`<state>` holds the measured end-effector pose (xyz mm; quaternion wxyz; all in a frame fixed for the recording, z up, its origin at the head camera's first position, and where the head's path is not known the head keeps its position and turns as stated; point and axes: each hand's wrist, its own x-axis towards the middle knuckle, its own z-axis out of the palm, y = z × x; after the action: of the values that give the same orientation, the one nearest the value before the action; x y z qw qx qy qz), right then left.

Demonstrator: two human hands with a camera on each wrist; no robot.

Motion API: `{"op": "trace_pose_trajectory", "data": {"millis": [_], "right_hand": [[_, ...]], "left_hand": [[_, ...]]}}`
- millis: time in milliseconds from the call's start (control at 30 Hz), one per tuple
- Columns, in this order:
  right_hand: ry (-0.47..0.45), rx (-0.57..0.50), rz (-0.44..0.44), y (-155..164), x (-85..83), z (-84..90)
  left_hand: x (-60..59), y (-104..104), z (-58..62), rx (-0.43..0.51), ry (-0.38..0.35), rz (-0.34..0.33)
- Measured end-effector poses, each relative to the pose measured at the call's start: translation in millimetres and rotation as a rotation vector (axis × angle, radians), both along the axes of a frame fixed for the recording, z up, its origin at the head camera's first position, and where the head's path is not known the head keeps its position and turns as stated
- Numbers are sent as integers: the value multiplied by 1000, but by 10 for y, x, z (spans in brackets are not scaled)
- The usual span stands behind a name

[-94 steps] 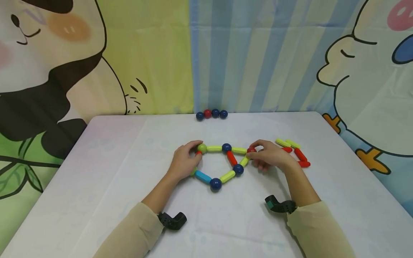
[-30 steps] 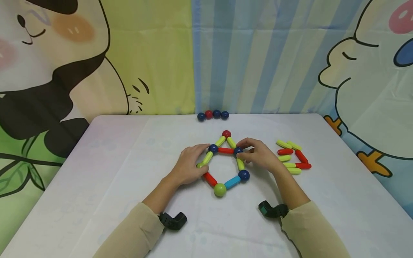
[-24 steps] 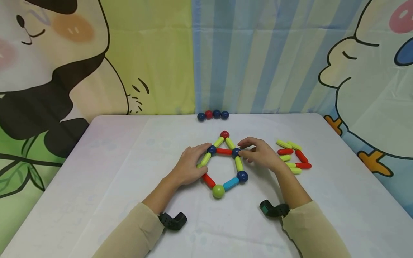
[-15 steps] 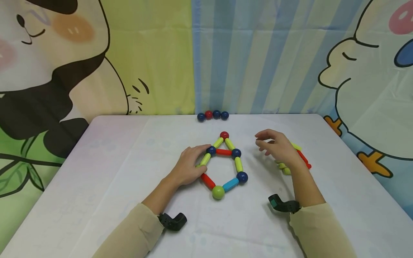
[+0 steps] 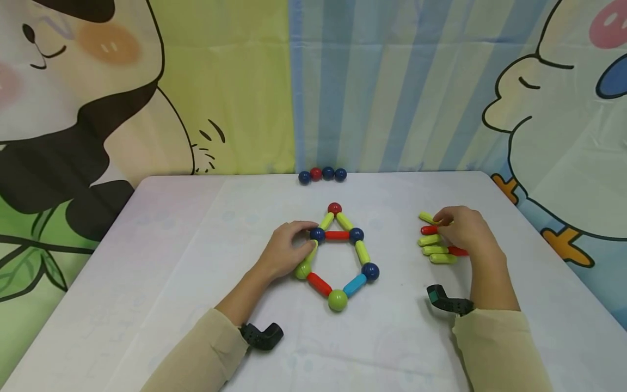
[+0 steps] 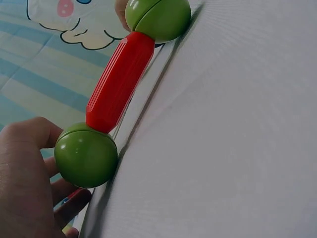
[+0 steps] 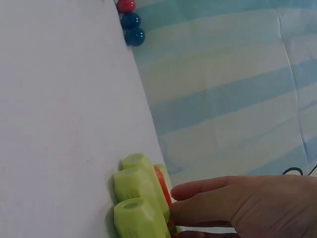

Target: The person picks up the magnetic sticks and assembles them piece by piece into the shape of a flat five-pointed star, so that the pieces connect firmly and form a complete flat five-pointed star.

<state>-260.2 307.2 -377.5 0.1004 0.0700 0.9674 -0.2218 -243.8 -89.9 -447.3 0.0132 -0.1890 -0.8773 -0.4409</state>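
Observation:
A closed figure of magnetic balls and rods lies on the table in the head view, with a red ball [image 5: 334, 208] at its far tip. A red rod [image 5: 337, 235] spans two dark blue balls, and a green ball [image 5: 338, 300] forms the near corner. My left hand [image 5: 284, 250] holds the figure's left side, index finger at the left blue ball [image 5: 317, 234] and thumb beside a yellow-green rod. At right, my right hand [image 5: 467, 228] reaches over loose rods, fingertips at a yellow-green rod [image 5: 428, 218] and a red rod [image 5: 428, 230]; I cannot tell whether it grips one.
Several loose yellow-green rods [image 5: 443, 259] lie under and beside the right hand. A row of dark blue balls and one red ball [image 5: 315, 173] sits at the table's far edge. Behind hangs a printed cloth [image 5: 343, 81]. Each wrist wears a black camera [image 5: 263, 336].
My right hand has let go of the figure's right blue ball and moved right to the loose rods. The figure has turned and shifted slightly toward me, my left hand staying at its left side.

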Motion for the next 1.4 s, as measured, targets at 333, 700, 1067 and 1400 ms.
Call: {"op": "trace_pose_trajectory", "data": {"millis": [333, 700, 1067, 1400], "right_hand": [[3, 25, 56, 26, -49, -115], [74, -93, 74, -137, -29, -9], [89, -131, 253, -515, -86, -55], [-31, -119, 339, -712, -71, -64]], "left_hand": [[-33, 3, -32, -19, -3, -1], [-18, 13, -13, -11, -14, 9], [-21, 8, -28, -11, -22, 9], [-29, 6, -29, -8, -19, 5]]}}
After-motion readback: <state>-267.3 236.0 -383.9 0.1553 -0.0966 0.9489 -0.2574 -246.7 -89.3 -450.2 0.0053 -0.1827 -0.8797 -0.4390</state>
